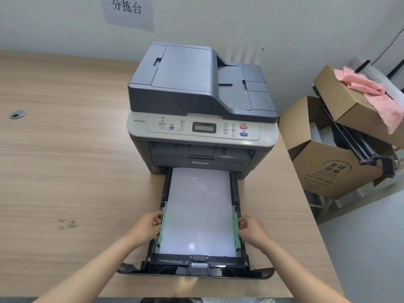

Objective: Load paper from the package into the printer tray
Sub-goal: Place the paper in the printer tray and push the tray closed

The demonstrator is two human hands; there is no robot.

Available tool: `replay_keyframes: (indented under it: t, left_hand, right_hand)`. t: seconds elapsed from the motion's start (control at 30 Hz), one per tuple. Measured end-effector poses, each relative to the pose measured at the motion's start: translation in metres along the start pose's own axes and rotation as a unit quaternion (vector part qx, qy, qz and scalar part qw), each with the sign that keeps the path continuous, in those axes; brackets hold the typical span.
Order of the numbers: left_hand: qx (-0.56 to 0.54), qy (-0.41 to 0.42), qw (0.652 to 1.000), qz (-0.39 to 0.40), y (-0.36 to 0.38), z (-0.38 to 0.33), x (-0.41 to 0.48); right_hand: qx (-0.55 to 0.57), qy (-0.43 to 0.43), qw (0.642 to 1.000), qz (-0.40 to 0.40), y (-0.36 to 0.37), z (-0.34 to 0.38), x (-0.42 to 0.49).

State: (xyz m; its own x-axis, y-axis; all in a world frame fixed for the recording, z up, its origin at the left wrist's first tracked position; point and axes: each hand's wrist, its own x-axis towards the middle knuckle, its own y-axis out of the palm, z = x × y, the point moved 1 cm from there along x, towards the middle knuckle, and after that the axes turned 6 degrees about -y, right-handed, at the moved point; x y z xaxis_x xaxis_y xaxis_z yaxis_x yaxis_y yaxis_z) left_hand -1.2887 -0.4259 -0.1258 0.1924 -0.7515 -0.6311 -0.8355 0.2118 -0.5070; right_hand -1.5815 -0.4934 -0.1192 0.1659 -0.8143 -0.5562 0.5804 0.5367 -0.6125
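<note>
Lying flat in the pulled-out printer tray (238, 262), the white paper (197, 212) fills the space between two green side guides. The left hand (146, 228) has its fingers pinched on the left guide (161, 229) — the right hand (253, 231) likewise grips the right guide (236, 231). The printer (201, 110) stands on the wooden bench (65, 160).

Bare forearms, unadorned hands (146, 226)

Head view, downward, close (over printer (201, 106))
</note>
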Motion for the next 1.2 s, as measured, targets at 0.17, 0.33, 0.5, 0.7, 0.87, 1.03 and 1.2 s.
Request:
replay_keyframes:
  t: [0.17, 0.33, 0.5, 0.7, 0.87, 1.03, 1.2]
  left_hand:
    - [0.112, 0.107, 0.986, 0.067, -0.014, 0.011, -0.029]
    - [0.193, 0.077, 0.958, 0.195, -0.022, 0.016, -0.041]
    - [0.261, 0.074, 0.936, 0.224, -0.023, 0.019, -0.04]
    - [0.311, 0.109, 0.915, 0.231, -0.021, 0.021, -0.038]
    - [0.337, 0.137, 0.903, 0.228, -0.022, 0.017, -0.035]
    - [0.347, 0.166, 0.903, 0.193, -0.028, 0.009, -0.027]
    - [0.338, 0.204, 0.914, 0.09, -0.041, 0.009, -0.009]
  right_hand:
    - [-0.12, -0.171, 0.978, 0.031, -0.014, -0.012, -0.028]
    - [-0.18, -0.212, 0.946, 0.165, -0.019, -0.013, -0.04]
    - [-0.194, -0.201, 0.93, 0.24, -0.014, -0.015, -0.041]
    - [-0.24, -0.217, 0.902, 0.286, -0.009, -0.013, -0.044]
    - [-0.275, -0.238, 0.89, 0.276, -0.007, -0.011, -0.042]
    - [-0.28, -0.251, 0.895, 0.24, -0.017, -0.008, -0.035]
    - [-0.274, -0.258, 0.913, 0.158, -0.031, -0.002, -0.02]
